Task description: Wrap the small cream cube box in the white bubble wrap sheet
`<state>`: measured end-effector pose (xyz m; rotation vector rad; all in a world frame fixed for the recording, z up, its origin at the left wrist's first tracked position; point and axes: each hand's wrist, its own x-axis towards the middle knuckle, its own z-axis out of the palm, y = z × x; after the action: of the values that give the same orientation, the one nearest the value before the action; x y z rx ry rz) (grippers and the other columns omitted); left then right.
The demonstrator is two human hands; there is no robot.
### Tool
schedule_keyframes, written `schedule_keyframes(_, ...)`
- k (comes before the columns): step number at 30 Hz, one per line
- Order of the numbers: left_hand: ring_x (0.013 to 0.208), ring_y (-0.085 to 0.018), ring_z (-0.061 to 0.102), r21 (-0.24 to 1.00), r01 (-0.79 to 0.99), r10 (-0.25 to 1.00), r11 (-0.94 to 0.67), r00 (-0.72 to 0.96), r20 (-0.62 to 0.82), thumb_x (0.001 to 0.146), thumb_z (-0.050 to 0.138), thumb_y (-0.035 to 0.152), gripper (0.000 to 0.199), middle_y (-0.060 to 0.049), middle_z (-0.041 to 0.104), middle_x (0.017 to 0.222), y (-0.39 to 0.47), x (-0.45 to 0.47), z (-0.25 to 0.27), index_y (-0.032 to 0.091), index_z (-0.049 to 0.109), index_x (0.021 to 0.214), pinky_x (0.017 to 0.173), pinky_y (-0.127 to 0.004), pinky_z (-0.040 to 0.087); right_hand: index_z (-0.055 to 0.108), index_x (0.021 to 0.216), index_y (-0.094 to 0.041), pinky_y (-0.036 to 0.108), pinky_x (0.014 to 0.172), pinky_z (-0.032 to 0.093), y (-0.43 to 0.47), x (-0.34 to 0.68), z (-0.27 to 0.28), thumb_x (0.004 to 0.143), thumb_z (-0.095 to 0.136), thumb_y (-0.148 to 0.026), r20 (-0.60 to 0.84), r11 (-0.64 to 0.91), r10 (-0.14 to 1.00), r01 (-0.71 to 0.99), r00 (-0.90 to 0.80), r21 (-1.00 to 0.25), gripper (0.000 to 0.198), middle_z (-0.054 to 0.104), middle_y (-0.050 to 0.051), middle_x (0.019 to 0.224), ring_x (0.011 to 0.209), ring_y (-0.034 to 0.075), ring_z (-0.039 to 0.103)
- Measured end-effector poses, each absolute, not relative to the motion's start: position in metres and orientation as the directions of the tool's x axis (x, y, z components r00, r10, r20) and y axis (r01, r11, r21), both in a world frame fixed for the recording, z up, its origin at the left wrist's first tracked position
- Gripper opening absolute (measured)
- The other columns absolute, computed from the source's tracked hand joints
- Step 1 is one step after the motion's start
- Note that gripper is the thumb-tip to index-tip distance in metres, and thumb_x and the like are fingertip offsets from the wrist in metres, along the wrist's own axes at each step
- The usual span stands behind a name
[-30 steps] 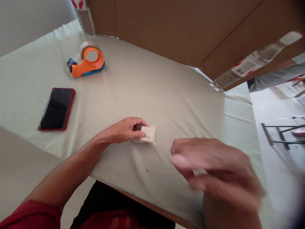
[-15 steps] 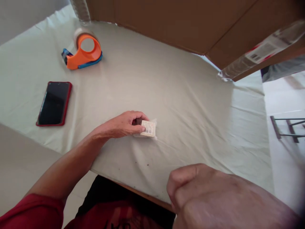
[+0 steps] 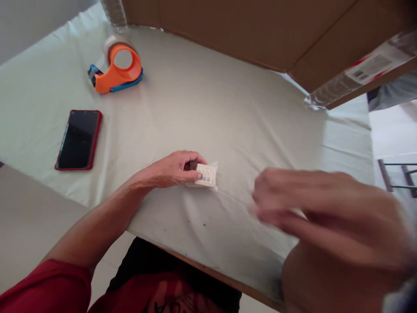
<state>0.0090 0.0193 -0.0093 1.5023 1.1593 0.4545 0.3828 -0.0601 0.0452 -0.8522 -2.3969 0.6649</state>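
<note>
A small pale box (image 3: pixel 206 174) with a printed label and barcode sits near the front of the cloth-covered table, with clear plastic film around its edges. My left hand (image 3: pixel 177 168) grips it from the left, thumb on the label side and fingers behind the far side. Raised to the right of the box and close to the camera is my right hand (image 3: pixel 319 208). It is blurred, but its thumb and fingertips press together in a pinch. Whatever lies between those fingertips, if anything, is too smeared to make out.
At the back stands a large cardboard box (image 3: pixel 211 30) with taped edges. An orange and blue tape dispenser (image 3: pixel 122 71) lies at the back left, a phone in a red case (image 3: pixel 80 139) in front of it. Pale cloth (image 3: pixel 228 117) covers the table.
My right hand has risen and moved away from the table's front edge, its fingers now pinched toward the left. My left hand still holds the small box. The view has shifted slightly.
</note>
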Motion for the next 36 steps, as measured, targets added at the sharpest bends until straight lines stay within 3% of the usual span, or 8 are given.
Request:
schedule_keyframes(4, 0.073, -0.014, 0.056, 0.908, 0.406, 0.847, 0.1, 0.444, -0.292, 0.081, 0.06, 0.029, 0.034, 0.0, 0.065, 0.086, 0.019, 0.01, -0.008, 0.02, 0.07, 0.113, 0.064, -0.025, 0.042, 0.076, 0.097, -0.024, 0.032, 0.072, 0.05, 0.034, 0.272, 0.037, 0.095, 0.059, -0.029, 0.087, 0.629, 0.718, 0.591, -0.691, -0.504, 0.017, 0.074, 0.006, 0.089, 0.077, 0.018, 0.067)
schedule_keyframes(12, 0.069, -0.013, 0.051, 0.908, 0.408, 0.847, 0.096, 0.446, -0.29, 0.081, 0.06, 0.028, 0.035, 0.002, 0.059, 0.076, 0.019, 0.011, -0.006, 0.019, 0.069, 0.114, 0.061, -0.024, 0.04, 0.076, 0.107, -0.024, 0.026, 0.063, 0.039, 0.042, 0.242, 0.022, 0.096, 0.054, -0.018, 0.07, 0.723, 0.63, 0.551, -0.773, -0.418, 0.025, 0.066, 0.003, 0.086, 0.07, 0.012, 0.058)
schedule_keyframes(17, 0.071, -0.013, 0.052, 0.912, 0.401, 0.842, 0.092, 0.458, -0.286, 0.082, 0.059, 0.029, 0.033, 0.001, 0.061, 0.079, 0.02, 0.011, -0.006, 0.019, 0.07, 0.111, 0.063, -0.024, 0.04, 0.075, 0.103, -0.02, 0.03, 0.062, 0.032, 0.027, 0.225, 0.026, 0.09, 0.053, -0.007, -0.016, 0.755, 0.646, 0.641, -0.764, -0.135, 0.028, 0.064, 0.005, 0.082, 0.064, 0.014, 0.051)
schedule_keyframes(19, 0.07, -0.014, 0.052, 0.909, 0.406, 0.84, 0.09, 0.459, -0.288, 0.082, 0.06, 0.033, 0.035, 0.001, 0.06, 0.077, 0.02, 0.011, -0.006, 0.018, 0.07, 0.111, 0.062, -0.024, 0.041, 0.074, 0.102, -0.019, 0.031, 0.064, 0.033, 0.023, 0.219, 0.03, 0.087, 0.053, -0.003, -0.033, 0.771, 0.632, 0.632, -0.775, -0.08, 0.03, 0.065, 0.006, 0.082, 0.066, 0.015, 0.051)
schedule_keyframes(23, 0.072, -0.015, 0.053, 0.9, 0.431, 0.848, 0.067, 0.451, -0.279, 0.08, 0.062, 0.036, 0.045, 0.0, 0.061, 0.08, 0.019, 0.01, -0.005, 0.018, 0.065, 0.122, 0.064, -0.026, 0.043, 0.073, 0.102, -0.02, 0.031, 0.07, 0.04, 0.023, 0.228, 0.036, 0.091, 0.054, -0.011, 0.056, 0.781, 0.596, 0.563, -0.801, -0.27, 0.024, 0.067, 0.005, 0.089, 0.075, 0.017, 0.058)
schedule_keyframes(26, 0.084, -0.017, 0.059, 0.917, 0.393, 0.869, 0.069, 0.427, -0.248, 0.079, 0.061, 0.033, 0.055, -0.005, 0.068, 0.107, 0.02, 0.006, -0.005, 0.02, 0.059, 0.132, 0.073, -0.028, 0.048, 0.071, 0.107, -0.019, 0.031, 0.072, 0.044, 0.03, 0.239, 0.038, 0.095, 0.055, -0.018, 0.147, 0.715, 0.673, 0.588, -0.724, -0.378, 0.02, 0.069, 0.006, 0.096, 0.078, 0.017, 0.062)
schedule_keyframes(29, 0.099, -0.02, 0.062, 0.921, 0.384, 0.913, 0.067, 0.349, -0.212, 0.077, 0.057, 0.027, 0.053, -0.008, 0.066, 0.124, 0.022, 0.003, -0.007, 0.019, 0.06, 0.129, 0.085, -0.032, 0.05, 0.071, 0.107, -0.019, 0.033, 0.074, 0.046, 0.036, 0.242, 0.034, 0.094, 0.06, -0.022, 0.101, 0.685, 0.701, 0.628, -0.706, -0.369, 0.017, 0.069, 0.008, 0.101, 0.079, 0.018, 0.063)
schedule_keyframes(36, 0.104, -0.022, 0.064, 0.85, 0.527, 0.926, 0.01, 0.317, -0.207, 0.076, 0.057, 0.024, 0.053, -0.007, 0.069, 0.118, 0.02, 0.003, -0.011, 0.02, 0.062, 0.129, 0.092, -0.035, 0.051, 0.071, 0.105, -0.021, 0.035, 0.081, 0.044, 0.037, 0.229, 0.017, 0.093, 0.063, -0.026, 0.094, 0.72, 0.669, 0.612, -0.737, -0.327, 0.015, 0.068, 0.009, 0.108, 0.093, 0.022, 0.063)
